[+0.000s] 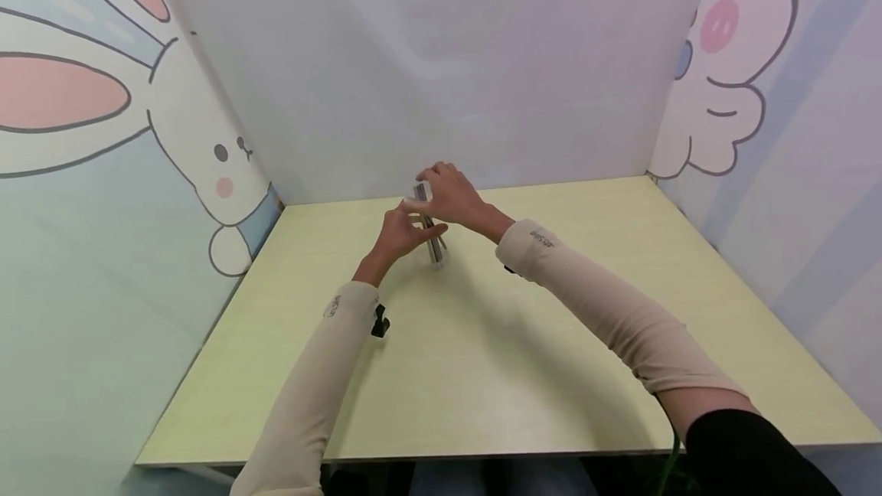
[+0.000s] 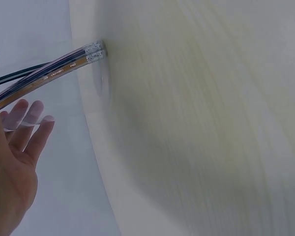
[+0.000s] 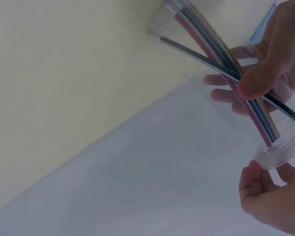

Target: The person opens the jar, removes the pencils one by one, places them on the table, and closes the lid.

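A clear plastic pencil cup (image 3: 278,156) with several pencils (image 3: 217,59) inside stands tilted near the back of the table. One dark pencil (image 3: 187,54) crosses the others at a slant. My left hand (image 1: 398,236) grips the cup's side, its thumb (image 3: 255,83) in front and the fingers seen through the plastic behind. At the ridged top end, my right hand (image 1: 451,197) holds the rim between thumb and fingers. In the left wrist view the pencils' silvery ends (image 2: 94,53) lie at the cup's base, close over the table.
The pale wooden table (image 1: 482,373) meets a plain back wall (image 1: 448,60). Side walls carry a cartoon rabbit (image 1: 200,136) on the left and another cartoon animal (image 1: 730,44) on the right. The table's front edge is close to the person's body.
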### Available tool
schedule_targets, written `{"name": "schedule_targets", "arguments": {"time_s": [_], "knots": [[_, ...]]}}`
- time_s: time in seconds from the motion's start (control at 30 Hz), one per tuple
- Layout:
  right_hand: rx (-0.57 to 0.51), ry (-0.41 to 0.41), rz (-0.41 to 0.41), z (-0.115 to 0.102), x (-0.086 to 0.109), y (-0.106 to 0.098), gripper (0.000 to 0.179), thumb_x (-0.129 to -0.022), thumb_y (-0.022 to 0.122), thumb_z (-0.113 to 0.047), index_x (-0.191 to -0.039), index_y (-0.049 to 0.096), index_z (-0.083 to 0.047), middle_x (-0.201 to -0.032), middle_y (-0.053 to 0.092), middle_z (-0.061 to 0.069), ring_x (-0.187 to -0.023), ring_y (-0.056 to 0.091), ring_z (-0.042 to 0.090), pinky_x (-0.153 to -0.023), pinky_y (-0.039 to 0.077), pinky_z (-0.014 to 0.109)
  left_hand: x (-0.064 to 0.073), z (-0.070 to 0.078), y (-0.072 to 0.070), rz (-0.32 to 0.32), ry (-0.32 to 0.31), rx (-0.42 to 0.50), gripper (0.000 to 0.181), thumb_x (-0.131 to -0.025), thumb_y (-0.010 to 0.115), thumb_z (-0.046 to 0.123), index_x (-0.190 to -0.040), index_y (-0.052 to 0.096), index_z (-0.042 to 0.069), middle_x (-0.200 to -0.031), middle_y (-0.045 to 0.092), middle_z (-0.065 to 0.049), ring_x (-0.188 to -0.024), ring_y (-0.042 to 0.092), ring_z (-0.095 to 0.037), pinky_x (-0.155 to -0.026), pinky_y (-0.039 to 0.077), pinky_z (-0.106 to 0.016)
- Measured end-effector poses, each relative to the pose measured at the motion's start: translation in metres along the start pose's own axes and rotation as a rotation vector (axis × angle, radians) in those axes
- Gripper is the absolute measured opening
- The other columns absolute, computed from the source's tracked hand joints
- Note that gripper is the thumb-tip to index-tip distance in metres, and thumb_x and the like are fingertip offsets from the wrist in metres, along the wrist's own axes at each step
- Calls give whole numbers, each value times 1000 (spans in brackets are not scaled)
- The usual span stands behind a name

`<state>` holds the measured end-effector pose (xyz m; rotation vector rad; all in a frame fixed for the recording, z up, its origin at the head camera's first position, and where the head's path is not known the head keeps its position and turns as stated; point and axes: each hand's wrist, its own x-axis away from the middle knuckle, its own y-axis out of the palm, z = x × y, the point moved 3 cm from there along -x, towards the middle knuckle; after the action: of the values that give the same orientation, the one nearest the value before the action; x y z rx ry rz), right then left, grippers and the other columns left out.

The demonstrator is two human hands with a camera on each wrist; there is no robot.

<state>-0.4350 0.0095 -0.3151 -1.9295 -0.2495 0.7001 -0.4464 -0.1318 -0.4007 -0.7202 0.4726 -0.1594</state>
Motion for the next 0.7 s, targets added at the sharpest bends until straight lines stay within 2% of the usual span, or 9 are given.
{"name": "schedule_targets", "arguments": {"time_s": [0.17,0.4,0.53,0.7], "knots": [[-42,-7,-23,-3,0,-1,56,-90,60,-49,-134,54,-15,-137,48,7,-126,42,26,-103,36,45,0,0,-1,-14,31,-10,75,-73,72,62,-133,45,25,-122,59,3,-105,62,-18,-82,53,-39],[-42,16,-6,-9,3,-3,64,-87,61,-55,-131,56,-10,-131,49,11,-118,44,27,-98,40,45,2,-2,-4,8,19,0,71,-71,73,63,-125,52,21,-121,61,-4,-102,66,-24,-81,54,-41],[-76,-6,-34,-13,3,-4,56,-90,61,-48,-133,54,-12,-136,49,8,-127,42,26,-102,37,46,2,-2,-5,-2,29,-37,76,-73,72,62,-132,47,21,-125,59,-3,-105,64,-21,-84,53,-39],[-18,14,-30,-16,3,-6,63,-89,58,-54,-137,50,-14,-139,46,8,-126,42,26,-102,38,45,4,-3,-6,-3,11,-14,72,-75,74,57,-132,48,22,-130,55,-3,-105,64,-21,-83,54,-38]]}}
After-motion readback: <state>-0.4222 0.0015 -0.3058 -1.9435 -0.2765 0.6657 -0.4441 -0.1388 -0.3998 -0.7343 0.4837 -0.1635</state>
